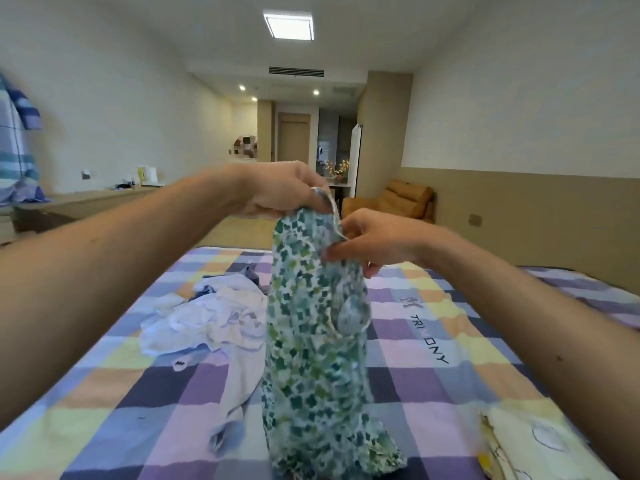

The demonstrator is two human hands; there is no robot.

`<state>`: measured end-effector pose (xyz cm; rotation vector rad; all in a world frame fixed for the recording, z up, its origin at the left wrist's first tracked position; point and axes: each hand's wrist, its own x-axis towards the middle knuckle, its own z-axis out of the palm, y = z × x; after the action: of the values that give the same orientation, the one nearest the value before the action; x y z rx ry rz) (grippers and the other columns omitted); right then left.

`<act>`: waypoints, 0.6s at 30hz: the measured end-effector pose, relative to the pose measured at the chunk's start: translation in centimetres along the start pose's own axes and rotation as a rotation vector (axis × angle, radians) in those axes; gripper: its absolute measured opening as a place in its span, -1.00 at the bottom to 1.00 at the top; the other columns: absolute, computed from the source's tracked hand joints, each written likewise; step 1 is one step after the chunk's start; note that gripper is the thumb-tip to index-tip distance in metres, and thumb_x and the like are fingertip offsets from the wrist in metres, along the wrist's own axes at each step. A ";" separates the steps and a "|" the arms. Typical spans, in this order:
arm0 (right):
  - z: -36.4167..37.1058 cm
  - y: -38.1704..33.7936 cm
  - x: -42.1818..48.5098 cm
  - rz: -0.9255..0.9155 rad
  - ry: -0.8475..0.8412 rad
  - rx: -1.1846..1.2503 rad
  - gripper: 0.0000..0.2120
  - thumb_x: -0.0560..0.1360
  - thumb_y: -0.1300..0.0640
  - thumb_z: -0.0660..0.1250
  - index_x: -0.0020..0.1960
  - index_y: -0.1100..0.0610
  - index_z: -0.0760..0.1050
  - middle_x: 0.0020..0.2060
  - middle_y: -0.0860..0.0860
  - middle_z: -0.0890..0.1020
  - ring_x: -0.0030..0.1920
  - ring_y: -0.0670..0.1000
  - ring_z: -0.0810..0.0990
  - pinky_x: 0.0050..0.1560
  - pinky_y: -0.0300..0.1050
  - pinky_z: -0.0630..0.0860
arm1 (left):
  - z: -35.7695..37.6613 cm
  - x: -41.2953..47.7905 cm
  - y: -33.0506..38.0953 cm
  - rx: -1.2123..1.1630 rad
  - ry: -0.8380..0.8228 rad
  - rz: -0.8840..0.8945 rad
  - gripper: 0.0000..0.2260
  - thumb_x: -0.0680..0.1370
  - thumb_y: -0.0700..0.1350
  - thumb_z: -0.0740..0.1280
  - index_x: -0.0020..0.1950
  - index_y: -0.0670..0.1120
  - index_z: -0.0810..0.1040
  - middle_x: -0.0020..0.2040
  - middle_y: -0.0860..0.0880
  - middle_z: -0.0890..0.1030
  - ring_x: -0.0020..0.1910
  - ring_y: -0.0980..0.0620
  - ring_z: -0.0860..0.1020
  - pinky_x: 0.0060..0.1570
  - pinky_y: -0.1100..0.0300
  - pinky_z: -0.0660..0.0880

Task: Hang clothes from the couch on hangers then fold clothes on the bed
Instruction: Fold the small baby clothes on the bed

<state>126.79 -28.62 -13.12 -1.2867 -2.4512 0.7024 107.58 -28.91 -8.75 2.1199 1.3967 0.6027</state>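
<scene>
1. The bed (433, 344), under a checked cover, is where the work stands. A striped garment (15, 140) hangs at the far left, so the hanging stage seems done or well along, and folding is under way.
2. The green floral garment (311, 358) hangs upright over the bed, its lower end bunched on the cover, not yet folded.
3. A crumpled heap of pale clothes (214, 320) lies left of it, unfolded.
4. The left hand (284, 188) pinches the garment's top edge with curled fingers. The right hand (370, 237), just beside and lower, pinches its trim.
</scene>
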 end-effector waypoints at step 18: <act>-8.0 2.8 -2.1 -0.158 -0.002 0.590 -0.78 0.57 0.43 0.15 0.05 0.21 0.51 -0.14 0.09 0.65 -0.21 -0.04 0.62 -0.23 -0.21 0.60 | -3.5 -2.1 -3.9 -0.364 -0.030 0.134 -0.71 0.65 -0.31 0.14 0.11 -0.21 0.67 0.12 -0.20 0.69 0.06 -0.07 0.66 0.11 0.08 0.62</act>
<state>133.56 -26.73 -7.90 -0.8504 -2.0727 1.2528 101.94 -28.89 -8.71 1.9274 1.0418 0.8072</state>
